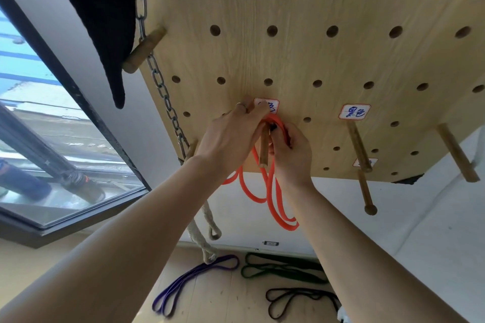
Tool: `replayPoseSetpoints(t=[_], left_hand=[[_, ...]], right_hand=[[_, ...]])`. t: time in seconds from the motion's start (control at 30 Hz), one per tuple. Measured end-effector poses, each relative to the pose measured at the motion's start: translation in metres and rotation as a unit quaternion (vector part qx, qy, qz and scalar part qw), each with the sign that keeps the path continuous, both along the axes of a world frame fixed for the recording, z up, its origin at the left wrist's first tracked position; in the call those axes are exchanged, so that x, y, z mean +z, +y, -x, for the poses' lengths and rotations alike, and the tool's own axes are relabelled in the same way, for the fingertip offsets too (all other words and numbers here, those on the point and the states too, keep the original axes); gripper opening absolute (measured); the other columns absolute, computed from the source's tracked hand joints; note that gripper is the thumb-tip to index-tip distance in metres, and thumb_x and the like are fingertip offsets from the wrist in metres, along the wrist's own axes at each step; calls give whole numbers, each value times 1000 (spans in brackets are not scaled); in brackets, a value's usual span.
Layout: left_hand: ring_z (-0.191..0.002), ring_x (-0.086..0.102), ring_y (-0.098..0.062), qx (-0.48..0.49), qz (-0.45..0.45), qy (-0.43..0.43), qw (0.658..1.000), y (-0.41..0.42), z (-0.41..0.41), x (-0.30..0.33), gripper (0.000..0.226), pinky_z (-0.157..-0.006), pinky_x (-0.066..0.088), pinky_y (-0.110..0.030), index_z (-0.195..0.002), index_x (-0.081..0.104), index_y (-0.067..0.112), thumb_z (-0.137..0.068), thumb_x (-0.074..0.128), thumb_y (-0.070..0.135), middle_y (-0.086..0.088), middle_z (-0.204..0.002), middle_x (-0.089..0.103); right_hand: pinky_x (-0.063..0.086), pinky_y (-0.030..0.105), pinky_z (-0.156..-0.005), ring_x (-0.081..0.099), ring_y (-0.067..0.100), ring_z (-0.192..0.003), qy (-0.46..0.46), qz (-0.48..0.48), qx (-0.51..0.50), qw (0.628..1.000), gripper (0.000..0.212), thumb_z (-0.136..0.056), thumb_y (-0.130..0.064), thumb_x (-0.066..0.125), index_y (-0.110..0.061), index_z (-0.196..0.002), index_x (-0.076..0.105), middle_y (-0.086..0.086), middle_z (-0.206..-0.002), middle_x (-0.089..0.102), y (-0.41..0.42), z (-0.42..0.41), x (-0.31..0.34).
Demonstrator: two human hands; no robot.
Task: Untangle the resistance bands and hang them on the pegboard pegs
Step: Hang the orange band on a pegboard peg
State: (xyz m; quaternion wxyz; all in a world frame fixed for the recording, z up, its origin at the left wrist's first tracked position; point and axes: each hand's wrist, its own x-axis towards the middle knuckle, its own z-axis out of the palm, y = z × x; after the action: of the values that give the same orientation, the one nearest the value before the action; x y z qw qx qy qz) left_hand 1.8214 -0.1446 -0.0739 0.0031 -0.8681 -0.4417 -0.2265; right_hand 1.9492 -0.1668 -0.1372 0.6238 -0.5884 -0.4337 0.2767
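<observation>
From the head camera, an orange resistance band [270, 191] is looped over a wooden peg [263, 148] on the light wooden pegboard [341, 60], its long loops hanging below the board's lower edge. The left hand [231, 136] reaches up, its fingers [258, 111] curled and pinching the band's top at the peg's base, a ring on one finger. The right hand [294, 152] grips the band on the peg's other side, fingers curled around it. On the floor [217, 296] lie a purple band [194, 280], a green band [283, 269] and a black band [296, 299], apart from each other.
</observation>
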Motion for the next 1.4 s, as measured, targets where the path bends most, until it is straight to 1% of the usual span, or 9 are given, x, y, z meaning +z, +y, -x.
replayPoseSetpoints(t=[0.13,0.27,0.43,0.63,0.8,1.0,1.13,1.3,1.4], left_hand=[[-66,53,-19,3,-16,-27,1000,9,-4,-4,21,-55,45,-30,-112,45,29,-105,31,42,2,-91,54],[-70,57,-18,1,-55,-28,998,14,-12,-2,13,-57,44,-28,-115,59,21,-106,50,26,3,-90,59],[-66,47,-12,-12,-84,-40,996,19,-12,-5,9,-56,33,-22,-107,66,19,-103,58,20,12,-87,43],[-72,60,-13,-22,-96,-46,994,21,-8,-10,17,-54,52,-29,-115,68,21,-106,54,27,4,-98,62],[-66,56,-15,13,-97,-56,994,17,-18,-10,13,-53,38,-23,-112,65,22,-106,55,28,6,-91,56],[-85,60,-16,52,-29,-109,992,10,-25,-10,9,-62,54,-35,-111,55,28,-105,49,32,9,-105,57],[-82,59,-17,64,-35,-131,989,11,-28,-13,6,-61,55,-37,-105,58,27,-104,54,31,8,-100,57],[-81,49,-11,85,-40,-117,989,10,-28,-17,11,-59,38,-28,-108,59,26,-105,51,33,8,-97,54],[-82,53,-15,82,-38,-119,989,10,-28,-17,10,-60,42,-31,-107,57,27,-105,51,34,6,-97,55]], right_hand=[[52,12,-67,66,-1,-69,36,10,12,999,25,-109,-22,48,-12,-110,71,-6,-83,71,4,1,3],[53,13,-68,66,-2,-70,50,4,19,999,21,-108,-18,48,-13,-110,68,-4,-86,70,3,0,0],[49,10,-61,62,-4,-60,50,19,21,998,22,-108,-21,50,-10,-105,68,-7,-77,67,2,0,-1],[46,19,-56,50,8,-56,66,97,55,992,17,-102,-26,61,-14,-90,61,-6,-63,55,-12,-6,-8],[49,26,-62,58,18,-63,59,124,65,988,25,-103,-30,59,-9,-91,61,14,-74,64,-28,-8,-23],[48,28,-62,62,28,-70,56,131,33,989,22,-105,-30,53,-17,-89,58,15,-80,67,-29,11,-29],[45,24,-56,52,14,-60,66,136,12,988,24,-106,-30,51,-16,-87,54,3,-68,56,-24,13,-25],[36,10,-42,50,-4,-44,16,113,3,993,26,-107,-22,49,-5,-88,52,-10,-59,47,-41,26,-21],[36,9,-41,51,-6,-42,-3,132,11,991,20,-106,-20,54,-7,-91,51,-10,-61,48,-42,21,-19]])
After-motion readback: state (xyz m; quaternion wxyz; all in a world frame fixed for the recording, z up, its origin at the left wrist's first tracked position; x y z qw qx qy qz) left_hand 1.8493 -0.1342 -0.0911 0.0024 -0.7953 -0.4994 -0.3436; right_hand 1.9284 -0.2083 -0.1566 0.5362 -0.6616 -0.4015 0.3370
